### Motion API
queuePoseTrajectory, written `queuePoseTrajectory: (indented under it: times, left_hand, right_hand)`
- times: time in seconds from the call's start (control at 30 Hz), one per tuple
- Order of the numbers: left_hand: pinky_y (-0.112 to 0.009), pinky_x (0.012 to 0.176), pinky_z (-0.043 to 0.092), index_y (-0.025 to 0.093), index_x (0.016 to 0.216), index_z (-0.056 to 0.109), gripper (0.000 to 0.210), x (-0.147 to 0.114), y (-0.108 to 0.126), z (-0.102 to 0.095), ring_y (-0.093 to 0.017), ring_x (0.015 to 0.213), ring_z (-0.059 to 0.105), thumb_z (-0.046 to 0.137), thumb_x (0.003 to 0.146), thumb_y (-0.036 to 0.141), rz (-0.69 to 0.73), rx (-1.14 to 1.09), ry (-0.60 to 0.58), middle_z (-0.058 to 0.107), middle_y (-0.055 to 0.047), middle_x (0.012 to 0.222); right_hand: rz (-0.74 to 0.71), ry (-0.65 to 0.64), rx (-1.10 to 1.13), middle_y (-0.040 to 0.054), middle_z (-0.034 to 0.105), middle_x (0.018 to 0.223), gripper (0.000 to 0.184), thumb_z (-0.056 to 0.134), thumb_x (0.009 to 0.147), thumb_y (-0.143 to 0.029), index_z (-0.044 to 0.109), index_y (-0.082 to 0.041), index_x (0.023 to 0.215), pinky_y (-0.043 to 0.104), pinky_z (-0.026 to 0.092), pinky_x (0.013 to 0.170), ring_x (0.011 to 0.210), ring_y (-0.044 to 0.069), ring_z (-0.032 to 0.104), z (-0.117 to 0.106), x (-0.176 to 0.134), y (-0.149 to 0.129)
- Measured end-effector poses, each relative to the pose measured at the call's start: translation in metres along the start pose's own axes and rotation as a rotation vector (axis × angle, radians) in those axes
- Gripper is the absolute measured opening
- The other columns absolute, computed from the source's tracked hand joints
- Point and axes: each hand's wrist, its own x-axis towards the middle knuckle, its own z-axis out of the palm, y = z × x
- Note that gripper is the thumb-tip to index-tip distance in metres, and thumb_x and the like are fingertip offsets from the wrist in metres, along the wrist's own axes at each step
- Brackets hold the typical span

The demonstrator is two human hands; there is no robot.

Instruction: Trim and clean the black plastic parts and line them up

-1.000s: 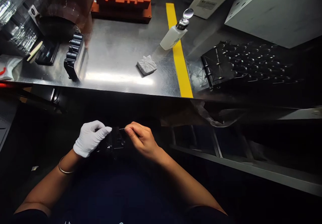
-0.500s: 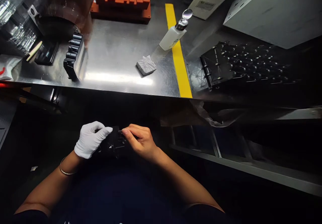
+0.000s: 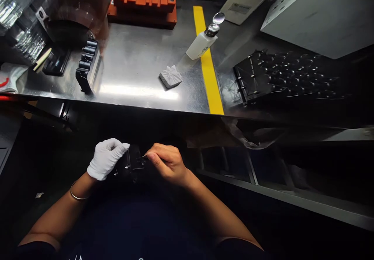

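Observation:
My left hand (image 3: 106,158), in a white glove, pinches the upper left edge of a dark part (image 3: 136,158) with small shiny metal bits along its lower side. The part is black against a dark background, so its full outline is lost. My bare right hand (image 3: 168,162) is closed in a pinch at the part's right side. A thin, pale tip pokes out between its thumb and forefinger; what this is, I cannot make out. Both hands are held in front of my body, below the front edge of the metal bench (image 3: 131,57).
On the bench stand a black ridged block (image 3: 87,65), a folded white wipe (image 3: 171,77), a white pump bottle (image 3: 201,44) and an orange fixture (image 3: 144,3). Right of the yellow tape (image 3: 208,73) lie several dark parts with shiny pins (image 3: 298,73). A grey box (image 3: 318,18) stands behind them.
My right hand has shifted slightly right and down, away from the part's upper edge. The dark part is tilted a little differently in my left hand, which keeps its pinch.

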Motion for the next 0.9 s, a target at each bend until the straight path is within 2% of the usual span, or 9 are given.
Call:
queuePoseTrajectory:
  times: [0.17,0.37,0.43,0.5,0.6,0.67,0.77,0.9]
  left_hand:
    - [-0.022,0.046,0.034,0.017,0.049,0.053,0.040,0.001,-0.003,0.001,-0.009,0.049,0.037,0.069,0.066,0.049,-0.004,0.020,-0.002,0.042,0.003,0.048]
    - [-0.022,0.046,0.033,0.016,0.050,0.054,0.040,0.000,-0.005,0.005,-0.008,0.049,0.037,0.070,0.066,0.049,-0.002,0.008,0.010,0.042,0.004,0.048]
    - [-0.022,0.045,0.033,0.016,0.050,0.054,0.041,-0.002,-0.006,0.005,-0.008,0.048,0.038,0.071,0.065,0.051,-0.004,-0.002,-0.008,0.043,0.004,0.048]
    - [-0.022,0.043,0.031,0.016,0.050,0.054,0.042,-0.003,-0.007,0.004,-0.008,0.046,0.037,0.071,0.064,0.052,0.009,-0.009,-0.057,0.043,0.004,0.046]
    - [-0.022,0.042,0.030,0.016,0.049,0.055,0.042,-0.004,-0.006,0.001,-0.008,0.045,0.037,0.072,0.065,0.050,0.115,0.015,-0.097,0.043,0.004,0.045]
    - [-0.022,0.044,0.030,0.016,0.049,0.055,0.040,-0.002,-0.004,-0.002,-0.008,0.045,0.038,0.072,0.067,0.047,0.217,0.052,-0.074,0.044,0.003,0.045]
    - [-0.021,0.045,0.032,0.016,0.050,0.058,0.036,0.001,-0.003,-0.005,-0.008,0.045,0.041,0.072,0.069,0.043,0.329,0.107,-0.078,0.048,0.003,0.046]
    - [-0.021,0.046,0.033,0.016,0.051,0.060,0.034,0.002,-0.004,-0.005,-0.008,0.045,0.043,0.072,0.071,0.041,0.381,0.135,-0.097,0.050,0.003,0.046]
  right_hand:
    - [-0.046,0.011,-0.077,0.0011,0.058,0.058,0.024,0.049,0.091,-0.015,0.061,-0.016,0.070,0.023,0.042,0.050,0.052,0.011,0.053,0.004,0.000,-0.002]
    - [-0.060,-0.022,-0.051,0.0000,0.054,0.055,0.025,0.049,0.091,-0.014,0.058,-0.016,0.068,0.021,0.039,0.049,0.050,0.009,0.049,0.002,0.000,0.000]
    - [-0.027,-0.104,0.015,-0.0010,0.051,0.054,0.029,0.047,0.093,-0.016,0.055,-0.016,0.065,0.020,0.037,0.048,0.048,0.008,0.046,-0.002,-0.001,0.002]
    - [0.024,-0.246,0.131,-0.0022,0.047,0.052,0.035,0.044,0.095,-0.021,0.051,-0.016,0.062,0.019,0.035,0.046,0.046,0.006,0.043,-0.007,-0.001,0.005]
    - [0.055,-0.421,0.309,-0.0024,0.046,0.052,0.043,0.037,0.099,-0.034,0.051,-0.015,0.063,0.019,0.035,0.046,0.045,0.006,0.042,-0.014,-0.001,0.006]
    - [0.023,-0.398,0.278,-0.0017,0.047,0.055,0.045,0.040,0.097,-0.045,0.053,-0.014,0.066,0.020,0.034,0.047,0.048,0.007,0.043,-0.015,-0.001,0.005]
    - [-0.063,-0.287,0.046,-0.0020,0.046,0.058,0.045,0.055,0.087,-0.055,0.054,-0.014,0.068,0.021,0.031,0.049,0.051,0.007,0.042,-0.012,0.001,0.002]
    - [-0.120,-0.298,-0.096,-0.0036,0.041,0.057,0.045,0.058,0.086,-0.052,0.047,-0.016,0.061,0.021,0.028,0.049,0.051,0.007,0.037,-0.008,0.004,0.000]
